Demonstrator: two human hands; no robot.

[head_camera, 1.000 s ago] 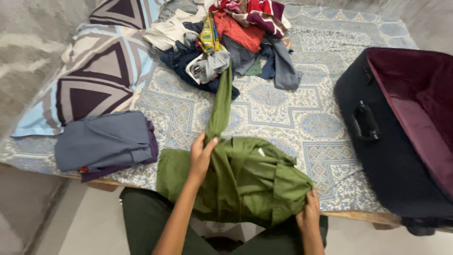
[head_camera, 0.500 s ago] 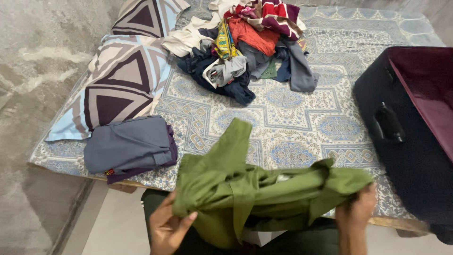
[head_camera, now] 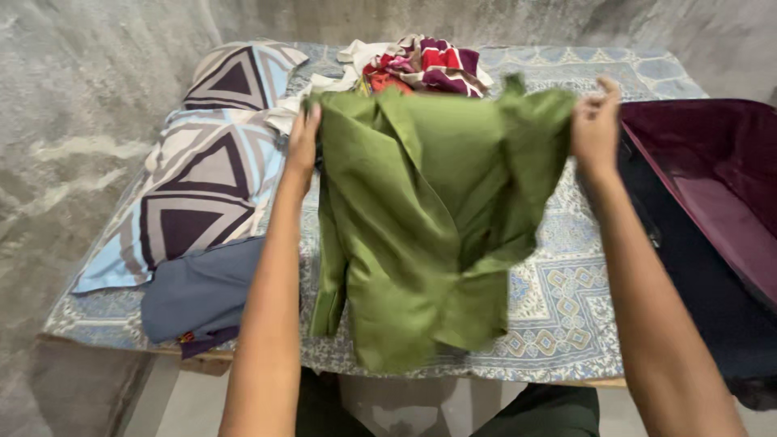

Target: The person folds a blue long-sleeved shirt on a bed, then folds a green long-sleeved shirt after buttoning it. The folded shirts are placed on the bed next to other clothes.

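Note:
A green garment [head_camera: 421, 218] hangs spread out in the air above the bed, gripped at its two upper corners. My left hand [head_camera: 303, 146] pinches the left corner and my right hand [head_camera: 596, 128] pinches the right corner, both arms stretched forward. The cloth hangs down to near the bed's front edge and hides most of the clothes pile [head_camera: 421, 61] behind it.
The bed has a blue patterned sheet [head_camera: 558, 299]. Two triangle-patterned pillows [head_camera: 202, 170] lie at the left, with folded grey-blue and purple clothes [head_camera: 198, 295] in front of them. An open dark suitcase [head_camera: 712, 210] with maroon lining sits at the right. Grey walls stand behind and left.
Both hands have lifted the green garment from lap height up off the bed and pulled it open, so it now hangs flat in front of the clothes pile.

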